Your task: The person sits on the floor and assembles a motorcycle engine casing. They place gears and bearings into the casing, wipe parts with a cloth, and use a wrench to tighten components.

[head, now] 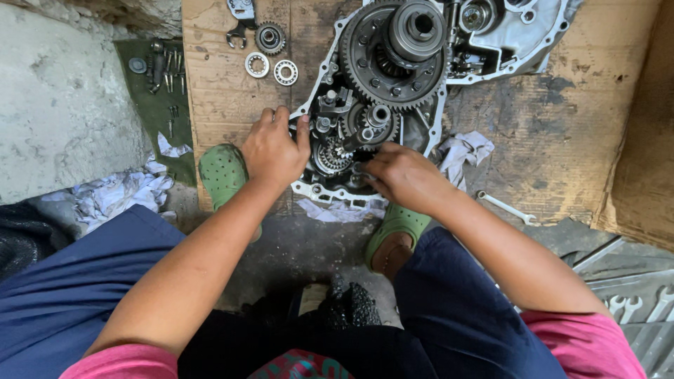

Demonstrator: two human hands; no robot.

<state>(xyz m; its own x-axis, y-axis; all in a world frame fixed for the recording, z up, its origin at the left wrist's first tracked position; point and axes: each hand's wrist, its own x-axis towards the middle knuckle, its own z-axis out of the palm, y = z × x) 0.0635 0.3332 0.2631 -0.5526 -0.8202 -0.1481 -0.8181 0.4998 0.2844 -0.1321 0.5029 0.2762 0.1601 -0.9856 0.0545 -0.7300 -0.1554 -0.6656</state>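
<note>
Head view, looking down at an opened gearbox housing [330,188] lying on a sheet of brown cardboard [562,126] spread over the floor. The left hand [275,149] rests on the housing's left edge, fingers curled over the rim and thumb pointing toward the gears; its grip is loosely closed on the rim, and whether it pinches any separate part cannot be told. The right hand [401,174] lies at the lower right of the housing, fingers bent inward onto the small gear cluster [330,156]; the fingertips are hidden, so what the grip has hold of cannot be told. Above both hands sits the large ring gear [365,74] with a central hub [415,29], and a small shaft gear [378,116] lies between it and the hands.

On the cardboard at upper left lie two bearing rings [270,68] side by side, with a small gear [270,37] just above them. Left of the cardboard, a green mat [158,116] carries bolts and small fittings. Crumpled white rags [467,151] lie just right of the housing, and a spanner [507,208] lies farther right. Green clogs [223,172] show under the forearms. A folded cardboard wall [642,140], plain brown with no visible label, stands at the right edge.
</note>
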